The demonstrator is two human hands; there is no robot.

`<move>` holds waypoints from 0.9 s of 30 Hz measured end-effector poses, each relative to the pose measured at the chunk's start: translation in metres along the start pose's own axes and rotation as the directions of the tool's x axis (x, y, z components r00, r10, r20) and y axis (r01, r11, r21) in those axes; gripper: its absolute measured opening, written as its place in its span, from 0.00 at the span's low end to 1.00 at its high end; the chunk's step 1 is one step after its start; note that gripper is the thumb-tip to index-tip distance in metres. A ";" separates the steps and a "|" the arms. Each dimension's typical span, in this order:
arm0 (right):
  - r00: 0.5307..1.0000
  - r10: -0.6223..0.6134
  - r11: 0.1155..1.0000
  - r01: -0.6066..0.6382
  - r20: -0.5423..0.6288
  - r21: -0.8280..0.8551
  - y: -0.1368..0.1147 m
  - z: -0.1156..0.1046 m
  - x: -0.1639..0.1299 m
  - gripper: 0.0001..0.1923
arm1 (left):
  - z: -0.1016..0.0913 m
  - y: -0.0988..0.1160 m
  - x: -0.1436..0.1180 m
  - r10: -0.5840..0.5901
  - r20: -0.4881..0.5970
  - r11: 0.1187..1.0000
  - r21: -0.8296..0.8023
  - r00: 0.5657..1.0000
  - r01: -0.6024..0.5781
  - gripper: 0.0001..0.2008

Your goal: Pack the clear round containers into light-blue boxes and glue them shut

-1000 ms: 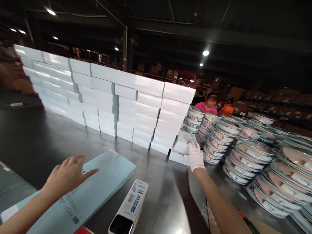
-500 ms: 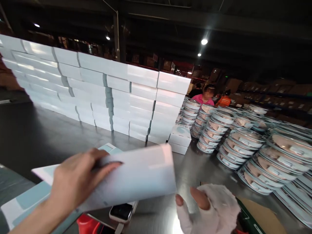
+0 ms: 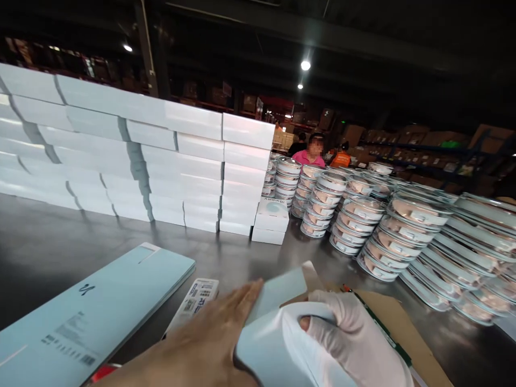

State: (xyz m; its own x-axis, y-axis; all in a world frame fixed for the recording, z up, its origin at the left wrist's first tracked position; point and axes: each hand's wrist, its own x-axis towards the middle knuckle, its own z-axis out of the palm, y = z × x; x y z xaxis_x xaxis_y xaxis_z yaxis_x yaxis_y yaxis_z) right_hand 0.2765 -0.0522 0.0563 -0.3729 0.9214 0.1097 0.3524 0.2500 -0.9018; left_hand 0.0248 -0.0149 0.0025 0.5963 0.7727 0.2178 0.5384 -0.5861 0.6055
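Note:
A light-blue folding carton (image 3: 266, 338), opened out from flat with its end flap up, is between my hands at the bottom centre. My left hand (image 3: 209, 333) is bare and blurred, pressed along the carton's left side; its thumb is hidden. On the right, my right hand (image 3: 355, 333) wears a white glove with bare fingertips and pinches the carton's edge, the thumb at its opening. To the left lies a stack of flat light-blue cartons (image 3: 108, 306), with a logo and barcode on the top one.
Behind stands a wall of white boxes (image 3: 193, 161), beside two small boxes (image 3: 272, 215). Stacked round clear-lidded containers (image 3: 363, 220) fill the right. A printed white package (image 3: 197, 295) and brown cardboard (image 3: 403, 328) lie on the metal table (image 3: 229, 258). Co-workers (image 3: 310, 153) are farther back.
My left hand has carried the carton right to my gloved hand, which now grips it. The carton has gone from flat to opened out. The view has turned right.

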 end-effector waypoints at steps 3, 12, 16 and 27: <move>0.907 -0.204 0.945 0.085 -0.368 -0.316 0.011 -0.005 -0.002 0.10 | -0.008 0.002 0.013 -0.041 0.151 0.931 -0.353 0.988 0.093 0.19; 0.769 -0.301 0.952 0.273 -0.563 -0.137 0.059 0.031 0.004 0.32 | 0.038 -0.036 0.036 -0.050 -0.222 0.712 -0.691 0.974 -0.121 0.51; 0.748 -0.139 0.965 0.249 -0.649 0.081 0.055 0.049 0.009 0.33 | 0.047 -0.026 0.037 -0.087 -0.335 0.680 -0.708 0.938 -0.190 0.41; 0.746 -0.087 0.991 0.135 -0.661 0.022 0.064 0.031 -0.029 0.35 | -0.006 -0.017 0.018 0.032 -0.220 0.871 -0.473 0.975 -0.136 0.23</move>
State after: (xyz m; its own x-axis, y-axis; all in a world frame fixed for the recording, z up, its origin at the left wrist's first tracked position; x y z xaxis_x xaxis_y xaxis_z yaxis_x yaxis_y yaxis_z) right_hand 0.2826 -0.0720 -0.0175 0.2582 0.8618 0.4366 0.2803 0.3656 -0.8876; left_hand 0.0224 0.0104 0.0003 0.4680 0.7879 0.4003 0.1061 -0.4997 0.8596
